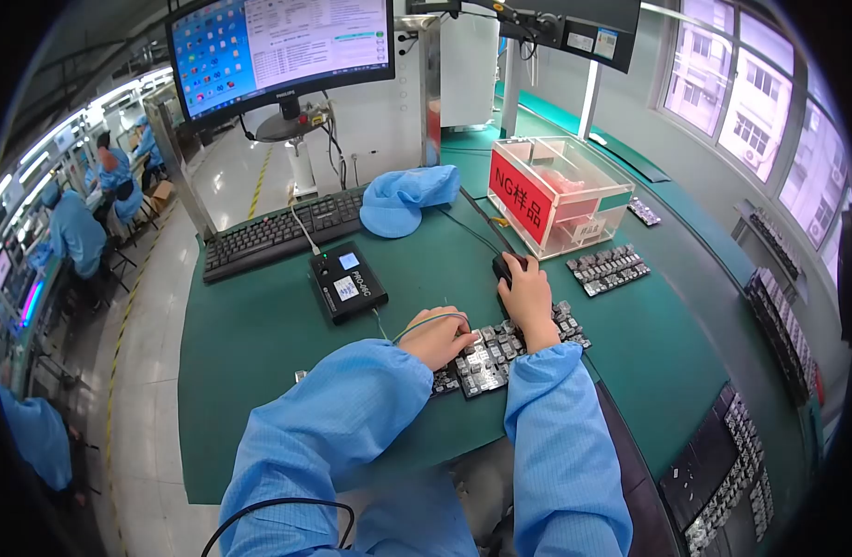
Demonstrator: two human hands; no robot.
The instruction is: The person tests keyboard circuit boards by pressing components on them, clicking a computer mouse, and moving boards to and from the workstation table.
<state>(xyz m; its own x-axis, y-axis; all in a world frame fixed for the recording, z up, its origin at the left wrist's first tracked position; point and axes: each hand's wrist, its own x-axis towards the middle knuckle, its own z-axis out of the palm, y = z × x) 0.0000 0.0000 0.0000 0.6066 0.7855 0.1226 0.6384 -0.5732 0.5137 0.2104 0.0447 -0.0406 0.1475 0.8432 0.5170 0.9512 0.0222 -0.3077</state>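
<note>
My right hand (528,295) rests over a black computer mouse (502,269), its fingers curved around it. My left hand (434,337) is closed, fingers bent in at the left side of a block of small silvery electronic modules (486,367); what its fingertips hold, if anything, is hidden. A thin green-yellow wire loops over the back of this hand. Up and left of it lies a black box marked PRO-46C (348,282), with a small lit screen and a cable plugged into its top. More modules (571,325) show beside my right wrist.
Behind the box lie a black keyboard (282,232) and a blue cloth cap (407,200). A monitor (282,56) stands beyond. At right are a clear bin with a red label (521,197), a module panel (608,269) and stacked modules (737,473). Several people work at far left.
</note>
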